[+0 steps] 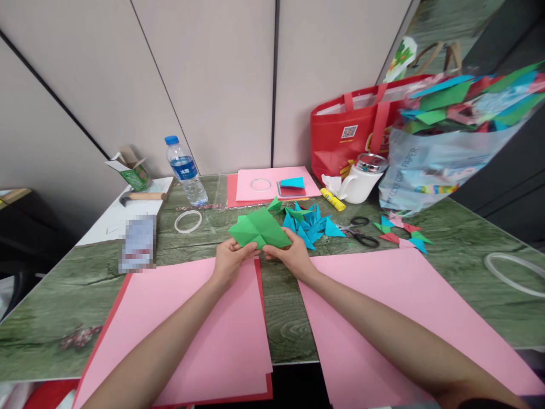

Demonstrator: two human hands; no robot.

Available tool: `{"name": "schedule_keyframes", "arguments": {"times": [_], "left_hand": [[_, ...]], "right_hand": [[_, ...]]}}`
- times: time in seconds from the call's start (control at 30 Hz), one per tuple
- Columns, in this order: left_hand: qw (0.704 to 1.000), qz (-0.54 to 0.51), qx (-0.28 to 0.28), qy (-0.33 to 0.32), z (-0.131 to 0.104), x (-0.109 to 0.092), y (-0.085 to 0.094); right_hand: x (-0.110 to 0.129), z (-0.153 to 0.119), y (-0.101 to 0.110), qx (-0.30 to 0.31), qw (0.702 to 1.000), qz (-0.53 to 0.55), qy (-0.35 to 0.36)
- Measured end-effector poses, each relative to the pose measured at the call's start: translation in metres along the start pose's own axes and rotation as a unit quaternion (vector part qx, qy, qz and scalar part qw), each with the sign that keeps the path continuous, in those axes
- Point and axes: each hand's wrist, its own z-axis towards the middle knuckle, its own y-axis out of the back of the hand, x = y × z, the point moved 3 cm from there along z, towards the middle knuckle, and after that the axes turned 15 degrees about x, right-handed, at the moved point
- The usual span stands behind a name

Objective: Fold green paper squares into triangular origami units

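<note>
A creased sheet of green origami paper [260,225] is held up between both hands, above the table. My left hand [232,260] pinches its lower left edge, with the thumb on the near side. My right hand [293,254] closes on the lower right edge, thumb towards the middle. Just behind the right hand lies a pile of folded blue paper pieces [313,224], with a few green folded pieces [276,205] at its left. Fingers behind the green paper are partly hidden.
Large pink sheets [204,335] lie left and another pink sheet [383,284] right. Scissors [364,232], a folded paper ring [403,233], a glue stick [332,200], a white mug [360,184], a water bottle [186,170], a hammer [145,196] and a red bag [340,136] stand or lie around.
</note>
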Motion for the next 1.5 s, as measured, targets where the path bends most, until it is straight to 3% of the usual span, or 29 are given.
{"name": "schedule_keyframes", "arguments": {"times": [1.0,1.5], "left_hand": [[0.999,0.011,-0.043,0.015,-0.0013,0.0003,-0.0008],[0.999,-0.002,-0.028,0.017,-0.0009,-0.0003,-0.0026]], "right_hand": [[0.0028,-0.0010,-0.0018,0.003,0.999,-0.033,-0.001],[-0.0003,-0.0007,-0.0014,0.006,1.000,-0.022,0.005]]}}
